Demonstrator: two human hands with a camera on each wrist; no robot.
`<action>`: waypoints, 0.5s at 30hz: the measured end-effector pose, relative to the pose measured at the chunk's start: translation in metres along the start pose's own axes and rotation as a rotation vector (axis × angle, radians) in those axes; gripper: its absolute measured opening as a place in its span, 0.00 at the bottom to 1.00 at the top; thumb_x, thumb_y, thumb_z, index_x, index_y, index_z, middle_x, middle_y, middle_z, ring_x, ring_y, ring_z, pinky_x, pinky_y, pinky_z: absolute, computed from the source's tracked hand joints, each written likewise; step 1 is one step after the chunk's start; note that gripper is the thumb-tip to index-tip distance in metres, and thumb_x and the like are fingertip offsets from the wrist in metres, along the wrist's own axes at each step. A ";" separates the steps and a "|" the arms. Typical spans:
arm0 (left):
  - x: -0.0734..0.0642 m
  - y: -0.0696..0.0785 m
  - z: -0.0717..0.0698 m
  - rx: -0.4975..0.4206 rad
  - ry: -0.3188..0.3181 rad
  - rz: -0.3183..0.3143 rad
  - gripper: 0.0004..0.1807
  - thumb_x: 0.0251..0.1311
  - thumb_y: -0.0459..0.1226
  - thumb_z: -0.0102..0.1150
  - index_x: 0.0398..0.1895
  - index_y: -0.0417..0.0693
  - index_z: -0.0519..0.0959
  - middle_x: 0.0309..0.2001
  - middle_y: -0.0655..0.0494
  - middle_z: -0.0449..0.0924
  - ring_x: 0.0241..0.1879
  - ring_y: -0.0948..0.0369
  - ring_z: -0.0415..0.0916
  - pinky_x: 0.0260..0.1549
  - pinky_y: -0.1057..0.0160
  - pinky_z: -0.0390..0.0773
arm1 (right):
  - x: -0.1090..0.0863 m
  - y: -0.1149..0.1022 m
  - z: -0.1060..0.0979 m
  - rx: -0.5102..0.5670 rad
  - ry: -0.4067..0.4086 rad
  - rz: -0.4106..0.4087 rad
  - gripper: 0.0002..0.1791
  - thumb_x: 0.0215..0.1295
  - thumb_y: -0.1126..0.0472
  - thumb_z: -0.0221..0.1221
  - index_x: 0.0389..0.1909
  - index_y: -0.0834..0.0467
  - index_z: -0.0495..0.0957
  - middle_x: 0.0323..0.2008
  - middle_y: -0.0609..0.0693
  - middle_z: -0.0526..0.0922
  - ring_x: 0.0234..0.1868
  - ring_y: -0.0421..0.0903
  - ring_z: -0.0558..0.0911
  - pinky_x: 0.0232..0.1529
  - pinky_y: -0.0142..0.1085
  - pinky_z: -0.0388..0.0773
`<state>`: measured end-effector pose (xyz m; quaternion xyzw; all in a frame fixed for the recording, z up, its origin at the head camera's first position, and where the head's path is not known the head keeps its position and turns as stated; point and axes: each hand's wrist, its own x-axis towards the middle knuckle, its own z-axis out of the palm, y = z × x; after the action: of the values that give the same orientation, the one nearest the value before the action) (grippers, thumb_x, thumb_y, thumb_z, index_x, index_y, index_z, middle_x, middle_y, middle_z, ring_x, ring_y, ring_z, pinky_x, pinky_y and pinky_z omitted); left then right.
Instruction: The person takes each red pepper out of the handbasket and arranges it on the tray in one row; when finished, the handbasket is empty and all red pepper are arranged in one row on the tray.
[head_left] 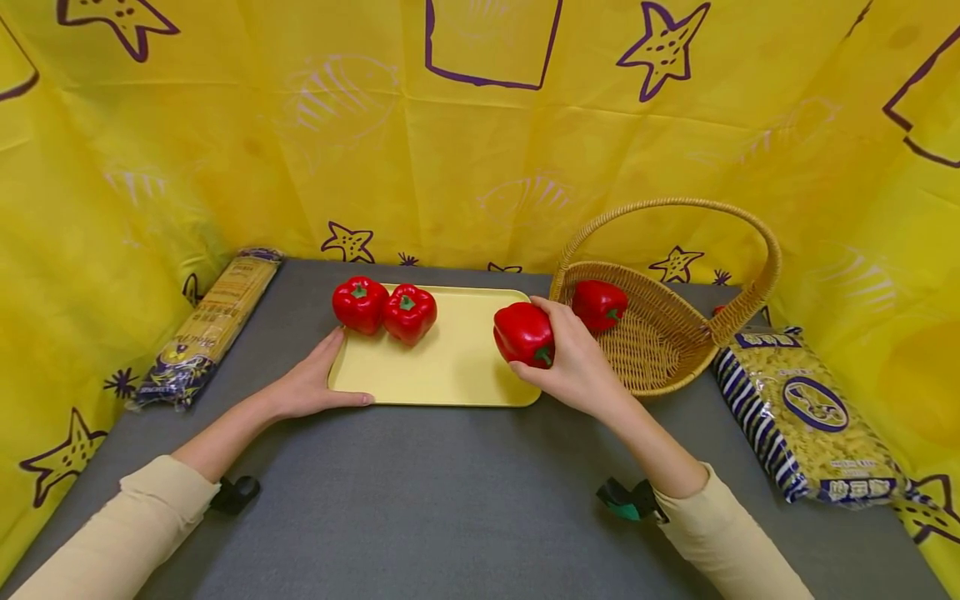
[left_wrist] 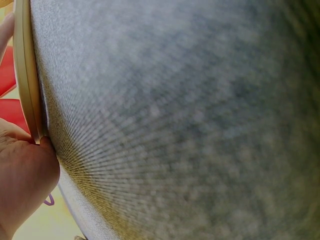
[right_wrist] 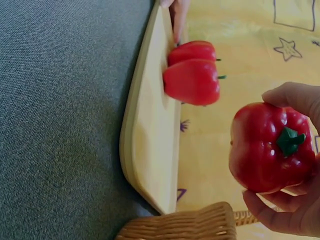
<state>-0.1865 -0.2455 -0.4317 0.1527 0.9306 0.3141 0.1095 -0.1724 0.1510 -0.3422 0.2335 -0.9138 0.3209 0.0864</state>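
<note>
My right hand (head_left: 572,357) holds a red bell pepper (head_left: 521,333) between thumb and fingers, above the right end of a pale yellow tray (head_left: 457,371). In the right wrist view the pepper's green stem (right_wrist: 289,142) faces the camera. Two more red bell peppers, a left one (head_left: 358,305) and a right one (head_left: 409,315), stand side by side on the tray's left part, stems up. My left hand (head_left: 315,385) rests at the tray's left front corner, its thumb straight along the front rim and its fingers by the left edge. A fourth pepper (head_left: 598,305) lies in the wicker basket (head_left: 663,367).
The basket's tall handle (head_left: 675,202) arches up right of the tray. A bag of pasta (head_left: 817,417) lies at the right, and a long pack of noodles (head_left: 213,325) at the left. Yellow patterned cloth (head_left: 465,167) hangs round the grey table (head_left: 420,500).
</note>
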 end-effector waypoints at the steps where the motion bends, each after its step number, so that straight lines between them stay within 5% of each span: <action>1: 0.000 0.000 0.000 -0.002 0.002 0.003 0.71 0.46 0.61 0.71 0.77 0.43 0.30 0.77 0.40 0.32 0.74 0.42 0.36 0.65 0.35 0.48 | 0.001 0.000 0.001 -0.001 -0.004 -0.004 0.47 0.50 0.53 0.72 0.69 0.60 0.61 0.59 0.56 0.72 0.55 0.52 0.73 0.51 0.50 0.77; 15: -0.001 0.001 0.000 -0.009 0.007 0.011 0.71 0.46 0.61 0.71 0.77 0.43 0.30 0.77 0.40 0.32 0.74 0.42 0.36 0.66 0.35 0.48 | 0.012 0.001 0.019 -0.018 -0.034 -0.017 0.47 0.48 0.54 0.74 0.68 0.60 0.63 0.59 0.59 0.70 0.55 0.54 0.73 0.51 0.49 0.78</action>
<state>-0.1856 -0.2450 -0.4307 0.1561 0.9288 0.3192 0.1053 -0.1836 0.1355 -0.3542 0.2459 -0.9160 0.3078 0.0759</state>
